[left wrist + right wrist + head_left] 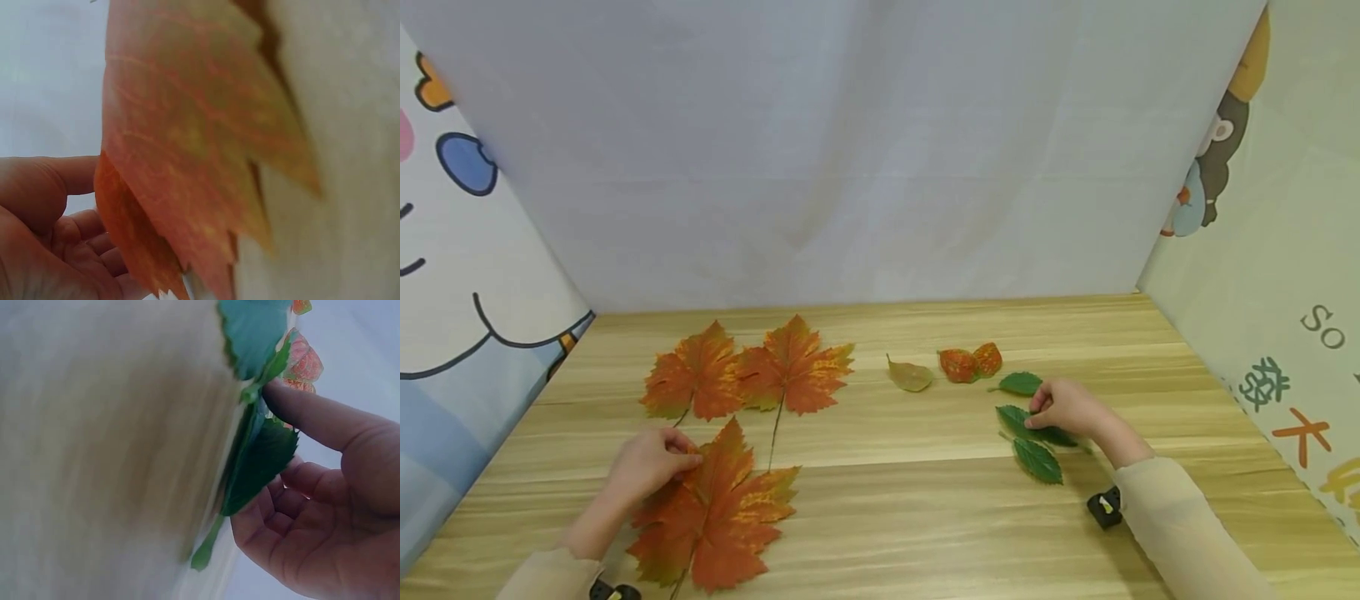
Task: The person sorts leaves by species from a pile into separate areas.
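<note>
At the lower left of the head view, my left hand [643, 462] pinches the edge of a large orange-red maple leaf [715, 517] by thumb and fingers. The left wrist view shows this leaf [181, 137] close up, with the fingers at its folded edge. On the right, my right hand [1071, 410] pinches a dark green serrated leaf [265, 462] low over the table. Its fingers cover part of it. Another green leaf [1037, 461] lies just in front of that hand, and one more [1019, 383] lies just behind it.
Two more maple leaves, one left [696, 371] and one right [793, 367], lie side by side at the back left of the wooden table [880, 533]. A yellowish leaf [910, 377] and small red-orange leaves [958, 365] lie at the back centre. A pale curtain [865, 150] hangs behind.
</note>
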The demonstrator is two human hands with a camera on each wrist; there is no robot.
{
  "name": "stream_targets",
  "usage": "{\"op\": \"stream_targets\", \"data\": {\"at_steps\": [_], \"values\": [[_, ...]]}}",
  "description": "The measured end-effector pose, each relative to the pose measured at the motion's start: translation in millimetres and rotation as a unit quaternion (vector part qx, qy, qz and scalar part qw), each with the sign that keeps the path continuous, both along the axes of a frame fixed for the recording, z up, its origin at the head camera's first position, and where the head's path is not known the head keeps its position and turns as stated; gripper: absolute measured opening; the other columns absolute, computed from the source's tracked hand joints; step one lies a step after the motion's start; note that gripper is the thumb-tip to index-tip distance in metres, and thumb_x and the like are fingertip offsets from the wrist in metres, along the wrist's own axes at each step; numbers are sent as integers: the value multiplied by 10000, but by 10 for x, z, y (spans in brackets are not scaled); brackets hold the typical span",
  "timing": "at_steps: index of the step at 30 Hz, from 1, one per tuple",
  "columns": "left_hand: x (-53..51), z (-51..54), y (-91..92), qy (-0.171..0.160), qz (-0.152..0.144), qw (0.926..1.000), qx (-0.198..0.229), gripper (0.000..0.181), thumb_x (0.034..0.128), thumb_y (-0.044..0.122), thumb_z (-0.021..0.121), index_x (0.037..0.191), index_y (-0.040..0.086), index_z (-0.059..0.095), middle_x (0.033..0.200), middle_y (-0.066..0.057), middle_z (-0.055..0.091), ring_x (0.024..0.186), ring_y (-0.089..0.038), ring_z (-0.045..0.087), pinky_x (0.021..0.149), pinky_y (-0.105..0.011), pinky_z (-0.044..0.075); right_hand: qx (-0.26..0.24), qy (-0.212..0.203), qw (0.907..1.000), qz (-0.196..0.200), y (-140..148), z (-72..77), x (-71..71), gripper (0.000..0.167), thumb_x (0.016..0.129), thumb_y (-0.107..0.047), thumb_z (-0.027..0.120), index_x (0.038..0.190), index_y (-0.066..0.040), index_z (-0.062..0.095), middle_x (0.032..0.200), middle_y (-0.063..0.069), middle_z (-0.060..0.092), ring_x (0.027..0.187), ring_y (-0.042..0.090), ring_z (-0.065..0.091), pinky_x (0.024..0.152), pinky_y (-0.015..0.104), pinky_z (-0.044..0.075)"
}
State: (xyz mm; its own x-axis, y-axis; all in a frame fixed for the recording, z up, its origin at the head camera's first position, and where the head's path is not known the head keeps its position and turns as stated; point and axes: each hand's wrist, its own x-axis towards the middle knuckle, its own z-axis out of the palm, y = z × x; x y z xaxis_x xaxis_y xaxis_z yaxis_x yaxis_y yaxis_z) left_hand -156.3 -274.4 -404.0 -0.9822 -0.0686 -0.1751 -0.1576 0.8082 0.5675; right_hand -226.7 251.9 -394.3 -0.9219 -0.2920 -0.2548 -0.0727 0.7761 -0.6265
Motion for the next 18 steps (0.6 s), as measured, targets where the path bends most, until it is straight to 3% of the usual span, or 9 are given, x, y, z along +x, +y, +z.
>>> {"op": "stream_targets", "data": {"at_steps": [18], "values": [[9, 24, -31, 8, 149, 9993, 342, 208, 788, 137, 664, 891, -39, 622, 711, -32, 616, 607, -119, 537, 556, -281, 428, 176, -77, 9998, 63, 1, 72, 19, 223, 810, -156, 669, 907, 21, 576, 818, 77, 566, 713, 168, 485, 617, 288, 411]]}}
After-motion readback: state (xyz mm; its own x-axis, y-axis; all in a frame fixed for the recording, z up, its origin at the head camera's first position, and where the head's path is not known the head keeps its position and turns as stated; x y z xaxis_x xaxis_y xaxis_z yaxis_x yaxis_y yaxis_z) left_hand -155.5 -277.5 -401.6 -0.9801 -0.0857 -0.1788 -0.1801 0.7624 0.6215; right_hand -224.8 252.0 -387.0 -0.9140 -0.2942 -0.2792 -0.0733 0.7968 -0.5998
